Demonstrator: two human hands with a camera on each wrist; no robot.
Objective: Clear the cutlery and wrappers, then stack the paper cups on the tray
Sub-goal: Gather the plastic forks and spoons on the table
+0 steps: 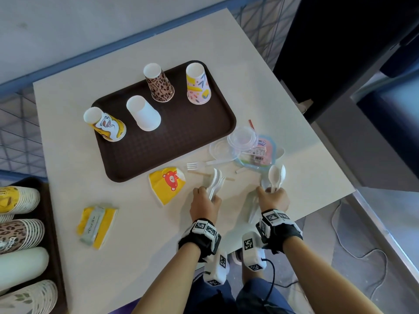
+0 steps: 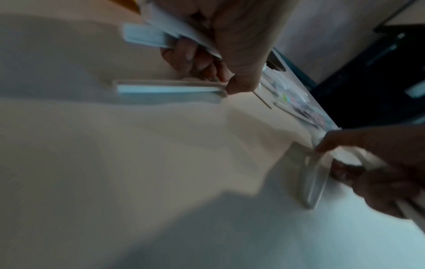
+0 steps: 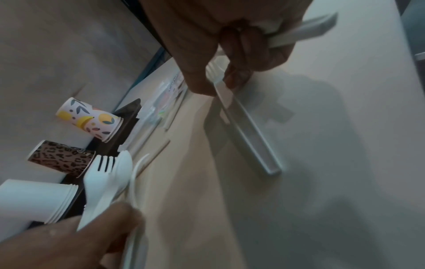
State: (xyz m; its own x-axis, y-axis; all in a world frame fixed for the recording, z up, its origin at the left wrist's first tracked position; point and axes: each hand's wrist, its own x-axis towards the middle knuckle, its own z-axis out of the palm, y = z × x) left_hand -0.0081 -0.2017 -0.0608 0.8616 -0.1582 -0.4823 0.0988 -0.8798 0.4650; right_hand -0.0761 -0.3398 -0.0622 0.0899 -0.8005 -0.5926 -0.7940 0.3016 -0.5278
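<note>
Head view: cup stacks (image 1: 20, 234) at lower left cut off by the frame edge; count not readable. Handles of the forks (image 1: 215, 183) hidden inside the left hand (image 1: 205, 203); how many pieces, cannot tell. Spoons (image 1: 276, 175) likewise hidden below the bowls by the right hand (image 1: 273, 198). Packet (image 1: 260, 152) partly covered by clear lids (image 1: 242, 137); label print too small to read.

Left wrist view: heavy motion blur; the white strip (image 2: 170, 89) on the worktop (image 2: 115, 163) cannot be identified. Right hand cut by the right edge.

Right wrist view: left hand (image 3: 69, 242) cut by the bottom edge; plain cup (image 3: 34, 200) cut at left.
</note>
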